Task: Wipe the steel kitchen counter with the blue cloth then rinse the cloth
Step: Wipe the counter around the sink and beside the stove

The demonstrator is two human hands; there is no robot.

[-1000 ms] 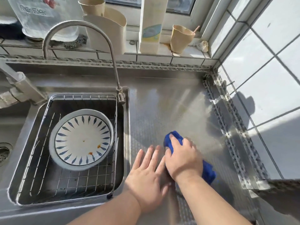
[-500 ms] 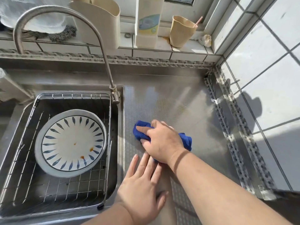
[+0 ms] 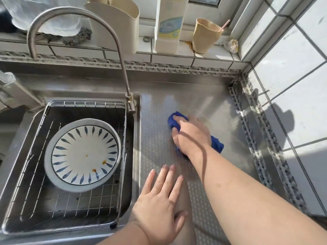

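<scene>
The steel counter [image 3: 212,106] fills the middle and right of the head view, with a dimpled texture. My right hand [image 3: 192,137] presses the bunched blue cloth [image 3: 216,145] flat on it near the counter's middle; blue ends show past my fingertips and behind my wrist. My left hand [image 3: 159,202] lies flat on the counter's front part, fingers spread, holding nothing, beside the sink's right rim.
The sink [image 3: 136,156] at left holds a wire basket [image 3: 85,104] with a white, blue-patterned plate [image 3: 83,154]. A curved tap [image 3: 122,55] rises at its back corner. The tiled ledge behind carries a cream holder [image 3: 120,23], a carton [image 3: 168,27] and a cup [image 3: 205,36]. A tiled wall [image 3: 292,103] closes the right side.
My right hand slid the cloth left toward the sink, then away from me toward the back. My left hand stayed flat at the front.
</scene>
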